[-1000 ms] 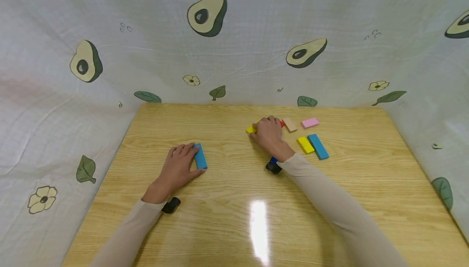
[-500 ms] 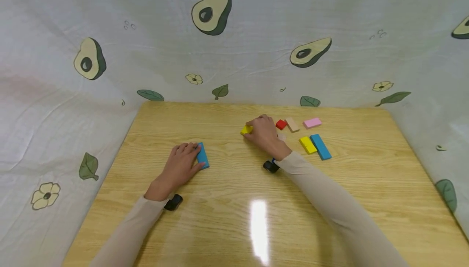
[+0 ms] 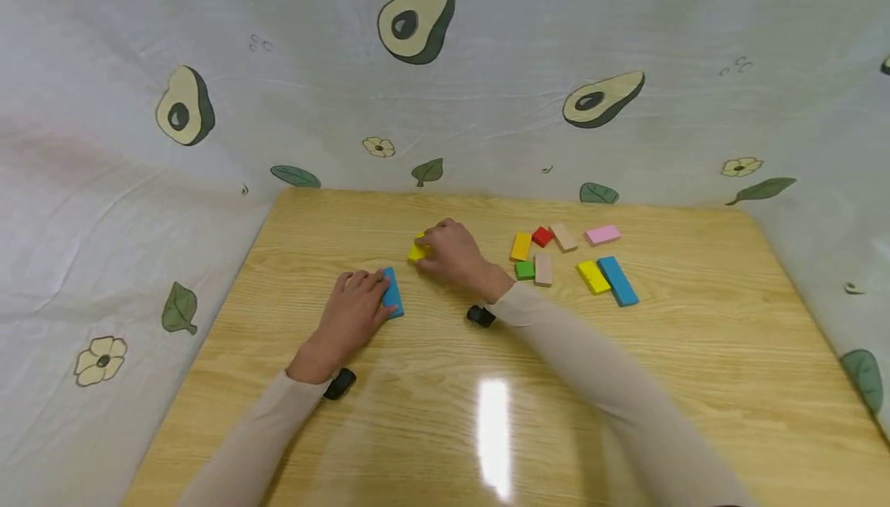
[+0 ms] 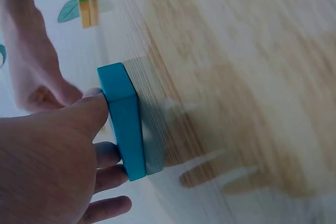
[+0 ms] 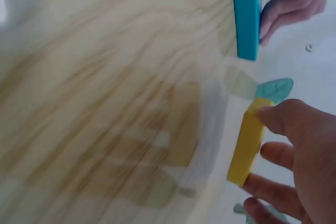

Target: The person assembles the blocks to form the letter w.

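On the left part of the table lies a blue block (image 3: 393, 294), held by my left hand (image 3: 351, 306) with thumb and fingers along its side and ends. The left wrist view shows that blue block (image 4: 126, 124) with the thumb at its near corner. My right hand (image 3: 455, 256) pinches a yellow block (image 3: 416, 252) a little farther back and to the right. Up close in the right wrist view, the yellow block (image 5: 247, 145) sits between thumb and fingers, low over the wood. A gap separates the two held blocks.
Right of the hands lie an orange block (image 3: 521, 246), a red one (image 3: 542, 236), a green one (image 3: 524, 270) and several more. Farther right are a second yellow block (image 3: 592, 277) and a second blue block (image 3: 617, 281). A printed cloth (image 3: 487, 105) rises behind the table.
My right hand has carried the yellow block leftward, toward the blue block, uncovering the orange, green and pale blocks. The left hand stays on its blue block. The head view has shifted slightly.
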Available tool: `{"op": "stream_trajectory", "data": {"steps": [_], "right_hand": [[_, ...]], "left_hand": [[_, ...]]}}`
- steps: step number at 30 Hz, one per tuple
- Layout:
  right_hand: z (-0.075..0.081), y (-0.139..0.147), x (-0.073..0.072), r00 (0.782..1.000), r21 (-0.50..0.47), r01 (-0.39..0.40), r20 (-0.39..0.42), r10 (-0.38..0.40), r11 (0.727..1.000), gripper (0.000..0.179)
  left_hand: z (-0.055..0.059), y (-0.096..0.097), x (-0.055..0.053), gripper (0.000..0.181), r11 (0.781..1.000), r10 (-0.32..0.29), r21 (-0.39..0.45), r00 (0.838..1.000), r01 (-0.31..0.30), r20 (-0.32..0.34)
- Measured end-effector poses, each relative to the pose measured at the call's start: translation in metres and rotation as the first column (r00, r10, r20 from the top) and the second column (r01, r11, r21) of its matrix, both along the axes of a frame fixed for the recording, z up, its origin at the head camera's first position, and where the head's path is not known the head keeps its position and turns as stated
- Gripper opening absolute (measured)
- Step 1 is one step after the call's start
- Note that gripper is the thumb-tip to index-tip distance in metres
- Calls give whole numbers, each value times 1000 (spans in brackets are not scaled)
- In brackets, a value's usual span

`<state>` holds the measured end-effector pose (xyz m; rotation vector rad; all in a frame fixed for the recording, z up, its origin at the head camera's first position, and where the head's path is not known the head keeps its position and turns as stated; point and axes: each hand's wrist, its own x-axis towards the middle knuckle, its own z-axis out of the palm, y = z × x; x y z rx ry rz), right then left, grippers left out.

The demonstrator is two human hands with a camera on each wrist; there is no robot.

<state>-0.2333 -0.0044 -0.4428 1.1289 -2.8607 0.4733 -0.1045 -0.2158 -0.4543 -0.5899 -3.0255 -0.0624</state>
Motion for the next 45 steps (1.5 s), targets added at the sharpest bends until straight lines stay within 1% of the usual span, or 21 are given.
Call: {"op": "stream_trajectory", "data": {"steps": [4, 10, 16, 19, 24, 26, 30, 33, 38, 45], "right_hand": [[1, -16, -2, 1000, 13, -29, 0, 29, 999, 38], [2, -32, -6, 996, 4, -76, 52, 76, 997, 39], [-6, -42, -11, 988, 39, -122, 105, 117, 992, 41], [-9, -45, -12, 983, 69, -149, 122, 140, 986, 43], [-9, -44, -11, 971, 75, -200, 152, 187, 977, 43], [-10, -44, -11, 972, 70, -193, 153, 181, 979, 43], [-12, -43, -9, 980, 44, -147, 140, 139, 988, 41], [-14, -44, -9, 982, 22, -124, 146, 120, 992, 40], [-15, -49, -8, 981, 10, -128, 147, 125, 992, 39], [-16, -56, -3, 981, 19, -134, 143, 130, 991, 41]], "left_hand": [[0, 1, -1, 57, 1000, -7, -2, 1000, 7, 5], [-2, 2, -3, 56, 1000, -18, -1, 1000, 19, 16], [-2, 1, -3, 56, 1000, -19, 25, 999, 18, 35], [-2, 2, -3, 56, 1000, -18, 23, 999, 18, 28], [-2, 3, -2, 55, 1000, -17, 16, 1000, 17, 2], [-2, 3, -2, 56, 1000, -15, 14, 1000, 15, -2], [-2, 3, -2, 57, 1000, -10, 12, 1000, 10, -6], [-2, 2, -3, 58, 1000, -7, 11, 1000, 7, -10], [-1, 1, -2, 58, 1000, -7, 8, 1000, 7, -14], [-2, -1, -2, 57, 1000, -15, 11, 1000, 15, -26]]}}
